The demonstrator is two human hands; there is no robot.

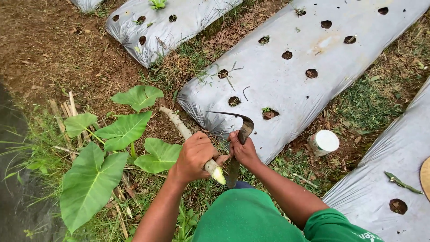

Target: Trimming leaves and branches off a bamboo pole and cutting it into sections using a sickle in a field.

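Note:
My left hand (193,154) is closed around a long pale stick (179,127), which slants away to the upper left; its cut, whitish end pokes out just below my fist. My right hand (243,150) grips the handle of a curved sickle (242,123), whose dark blade arcs up and left over the edge of a plastic-covered bed. The blade's lower part meets the stick's cut end between my two hands. Both forearms reach forward from a green shirt.
Silver plastic mulch beds (286,76) with round planting holes run diagonally across the ground. Broad green taro leaves (92,179) grow at the left. A white cylindrical container (324,142) lies in the furrow. A green pod (402,183) rests on the right bed.

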